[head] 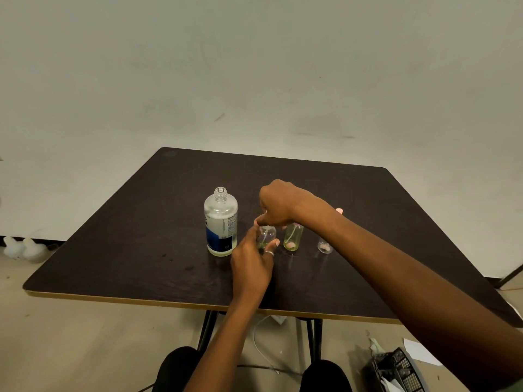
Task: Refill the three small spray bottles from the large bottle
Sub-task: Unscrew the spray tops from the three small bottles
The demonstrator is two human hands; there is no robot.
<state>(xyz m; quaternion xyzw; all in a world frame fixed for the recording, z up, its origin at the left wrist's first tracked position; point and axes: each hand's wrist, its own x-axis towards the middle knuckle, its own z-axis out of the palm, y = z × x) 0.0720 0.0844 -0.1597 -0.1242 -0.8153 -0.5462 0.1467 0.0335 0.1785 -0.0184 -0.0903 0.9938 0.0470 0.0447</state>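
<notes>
The left grip clamps round the small spray bottle, steadying it on the tabletop — the right grip pinches its top, probably turning the sprayer. The large bottle stands uncapped just left.

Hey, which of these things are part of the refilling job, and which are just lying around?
Job: large bottle, clear spray bottle gripped by left hand, right hand on its top, yellowish spray bottle, third spray bottle.
Lying about: white jugs, black basket, paper, all on the floor.
</notes>
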